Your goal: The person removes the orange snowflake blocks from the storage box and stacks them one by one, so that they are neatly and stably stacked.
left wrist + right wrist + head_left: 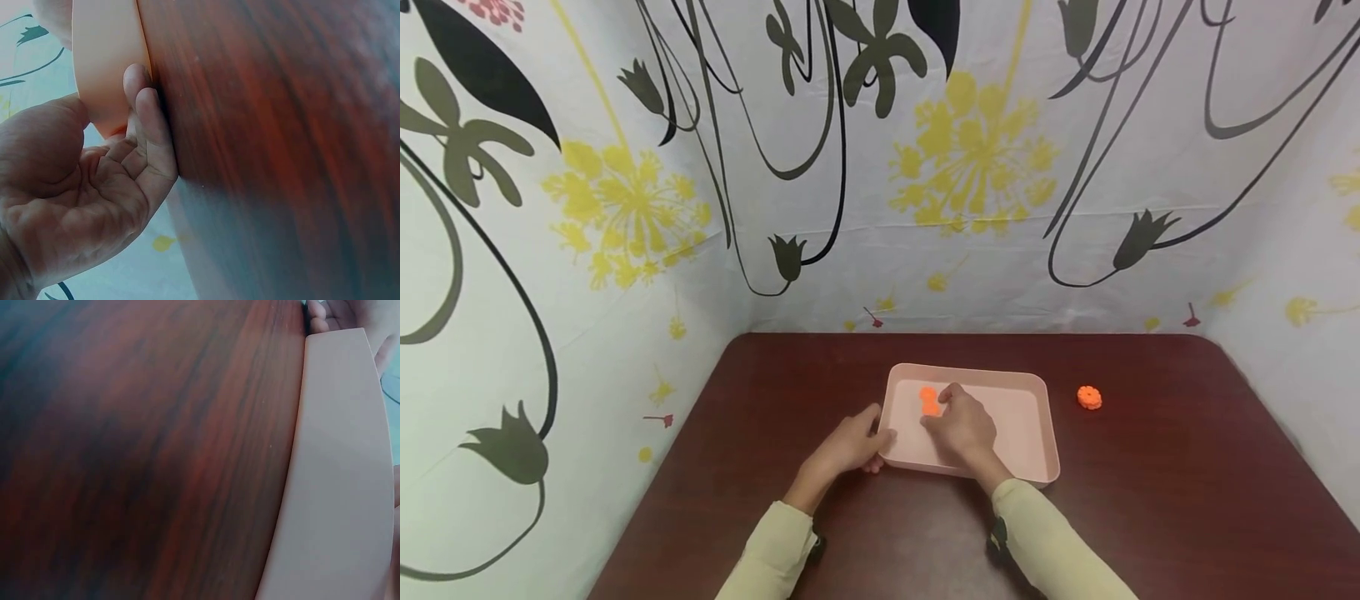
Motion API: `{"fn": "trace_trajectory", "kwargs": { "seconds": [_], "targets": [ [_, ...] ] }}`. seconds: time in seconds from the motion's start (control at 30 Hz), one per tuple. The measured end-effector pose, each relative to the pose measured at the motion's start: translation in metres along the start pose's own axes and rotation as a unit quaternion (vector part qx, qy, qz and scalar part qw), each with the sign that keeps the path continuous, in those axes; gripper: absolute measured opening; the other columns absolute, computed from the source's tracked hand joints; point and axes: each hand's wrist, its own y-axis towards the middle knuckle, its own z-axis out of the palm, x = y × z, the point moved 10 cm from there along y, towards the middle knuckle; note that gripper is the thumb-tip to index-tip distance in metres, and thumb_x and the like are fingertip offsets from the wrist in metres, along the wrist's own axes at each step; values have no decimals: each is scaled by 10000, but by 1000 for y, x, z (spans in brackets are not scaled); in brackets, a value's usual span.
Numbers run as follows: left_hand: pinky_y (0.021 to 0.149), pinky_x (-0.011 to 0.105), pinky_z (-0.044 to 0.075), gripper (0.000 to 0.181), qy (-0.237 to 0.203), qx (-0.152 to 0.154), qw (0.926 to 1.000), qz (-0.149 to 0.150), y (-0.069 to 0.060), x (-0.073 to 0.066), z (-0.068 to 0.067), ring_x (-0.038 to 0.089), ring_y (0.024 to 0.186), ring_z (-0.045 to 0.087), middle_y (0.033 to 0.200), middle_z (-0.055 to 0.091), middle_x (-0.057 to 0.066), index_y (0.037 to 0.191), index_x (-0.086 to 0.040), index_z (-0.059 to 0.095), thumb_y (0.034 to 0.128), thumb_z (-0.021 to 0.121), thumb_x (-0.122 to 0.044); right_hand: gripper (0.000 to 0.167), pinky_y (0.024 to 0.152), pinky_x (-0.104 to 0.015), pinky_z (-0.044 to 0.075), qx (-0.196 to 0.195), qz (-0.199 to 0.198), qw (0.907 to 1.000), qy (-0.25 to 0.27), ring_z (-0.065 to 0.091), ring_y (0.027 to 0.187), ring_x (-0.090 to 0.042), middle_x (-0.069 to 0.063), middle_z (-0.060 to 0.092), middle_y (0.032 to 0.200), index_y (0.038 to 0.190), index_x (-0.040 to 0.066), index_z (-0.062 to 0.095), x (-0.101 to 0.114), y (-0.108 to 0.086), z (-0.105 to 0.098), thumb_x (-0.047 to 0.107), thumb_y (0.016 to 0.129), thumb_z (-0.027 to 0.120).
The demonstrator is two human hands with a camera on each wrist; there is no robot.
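Observation:
A shallow pale pink tray [1015, 417] lies on the table. My left hand [848, 443] grips its near left corner; in the left wrist view, the thumb of my left hand [94, 187] is at the rim and the curled fingers lie along the outer wall. My right hand [964, 425] reaches over the tray's near side into it. Its thumb and forefinger are bent around the lower of two small orange pieces [930, 409], seeming to pinch it. The upper orange piece [928, 393] lies against it on the tray floor. The right wrist view shows mostly the tray's outer wall [337, 456].
A round orange piece with a scalloped edge [1088, 397] sits on the dark red-brown wooden table [1165, 483], right of the tray. Flower-patterned white cloth [865, 192] hangs behind and along both sides of the table.

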Motion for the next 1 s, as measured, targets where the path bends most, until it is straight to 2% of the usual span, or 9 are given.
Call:
{"fn": "trace_trajectory", "kwargs": {
  "seconds": [0.23, 0.37, 0.67, 0.83, 1.0],
  "targets": [
    [537, 329, 591, 183, 76, 5, 10000, 10, 2, -3, 0, 157, 554, 681, 680, 703, 47, 1095, -114, 560, 1056, 646, -271, 358, 573, -323, 392, -163, -58, 9998, -22, 619, 731, -200, -25, 684, 846, 1094, 153, 694, 1, 3, -3, 304, 818, 865],
    [541, 329, 587, 183, 122, 20, 9999, -24, 1, -3, 0, 156, 555, 677, 678, 702, 47, 1109, -115, 556, 1061, 637, -271, 329, 569, -322, 398, -131, -36, 9999, -51, 621, 740, -203, -27, 693, 860, 1086, 149, 707, 2, 3, -2, 279, 814, 838],
    [546, 327, 586, 198, 79, -24, 9999, -66, -1, 1, -2, 162, 561, 678, 687, 700, 50, 1096, -116, 555, 1052, 653, -283, 352, 651, -392, 500, -183, -54, 9995, -238, 688, 824, -242, -73, 754, 942, 1021, 108, 706, 9, 2, -1, 235, 710, 811],
    [542, 333, 590, 190, 72, -55, 9999, -49, -2, 0, -3, 161, 557, 678, 688, 701, 50, 1088, -112, 559, 1051, 655, -273, 365, 685, -416, 528, -169, -1, 9992, -356, 706, 872, -267, -75, 765, 986, 1038, 125, 723, 8, 3, 0, 274, 718, 814],
    [545, 333, 594, 193, 27, -27, 10000, -72, -1, 0, -1, 160, 561, 683, 698, 704, 49, 1098, -121, 561, 1047, 662, -276, 397, 663, -409, 526, -225, -13, 9996, -160, 712, 857, -277, -70, 783, 998, 1092, 121, 735, 6, 1, -8, 284, 740, 820]
  ]
}}
